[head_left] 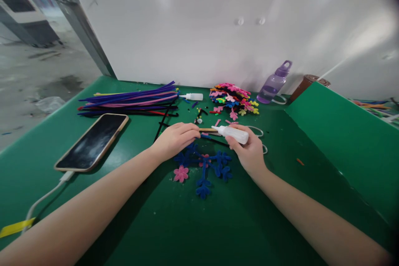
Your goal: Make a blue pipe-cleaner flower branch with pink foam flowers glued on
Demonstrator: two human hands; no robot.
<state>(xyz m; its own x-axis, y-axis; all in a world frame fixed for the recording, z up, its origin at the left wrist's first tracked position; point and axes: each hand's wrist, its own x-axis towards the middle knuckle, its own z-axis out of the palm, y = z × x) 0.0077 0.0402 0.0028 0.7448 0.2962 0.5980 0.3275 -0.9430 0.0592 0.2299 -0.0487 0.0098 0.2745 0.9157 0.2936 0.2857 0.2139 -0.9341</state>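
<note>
My right hand (249, 153) is closed around a small white squeeze bottle (236, 134), its narrow nozzle pointing left. My left hand (177, 140) has its fingers together at the end of a thin tan stick (208, 130), and its fingertips are partly hidden. The bottle's nozzle is close to the stick. Just below the hands lies a branching blue pipe-cleaner piece (204, 174) with leafy ends. A pink pipe-cleaner flower (181, 173) rests at its left, and another pink flower (205, 160) is among the blue branches.
A phone (93, 142) with a charging cable lies left. Behind are bundled pipe cleaners (131, 102), a second white bottle (195, 97), a pile of colourful pipe-cleaner flowers (230, 95) and a purple water bottle (271, 85). A green panel (339, 141) stands right; white loops (258, 130) lie near my right hand.
</note>
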